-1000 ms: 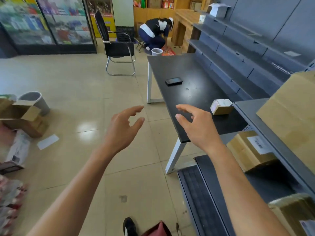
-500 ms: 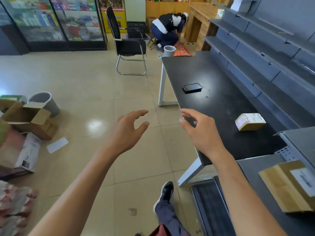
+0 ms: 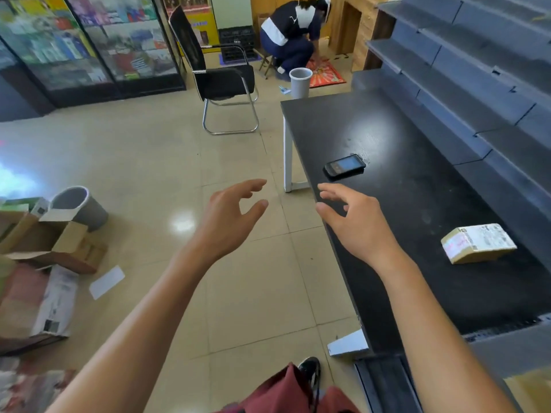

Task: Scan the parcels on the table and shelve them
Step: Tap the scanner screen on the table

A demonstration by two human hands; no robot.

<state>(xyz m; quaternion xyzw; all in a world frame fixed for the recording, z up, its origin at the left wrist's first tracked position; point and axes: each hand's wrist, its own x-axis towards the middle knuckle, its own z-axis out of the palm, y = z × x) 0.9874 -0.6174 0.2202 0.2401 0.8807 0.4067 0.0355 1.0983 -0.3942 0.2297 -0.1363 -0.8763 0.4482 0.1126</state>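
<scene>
Grey metal shelves (image 3: 465,93) rising in steps behind the black counter (image 3: 387,138), bare on every tier in view; flat, matte, slightly dusty counter top with a soft glare patch, on white angled legs. Glossy beige tiled floor off the counter's open side, with a black cantilever chair (image 3: 220,81) beyond the far corner and torn cardboard boxes (image 3: 50,236) plus a grey bin (image 3: 79,207) well apart from the counter. On the counter itself, toward the near end and close to the shelf edge, one small parcel (image 3: 478,242): a squat brown cardboard box, taped, with a white printed label across its top and a pale sticker on the end face. Further along the counter, near the open edge, a dark handheld scanner (image 3: 344,165), rounded, lying flat with its screen up. Right hand (image 3: 354,225) hovering over the counter's open edge, just short of the scanner, fingers spread and loosely bent, grip wide and holding nothing. Left hand (image 3: 229,222) off the counter over the floor, fingers likewise relaxed and parted, grip holding nothing. Judging by this: only one parcel visible on the counter, untouched, not yet scanned; scanner not yet picked up; scanning and shelving of this parcel all left to do.
</scene>
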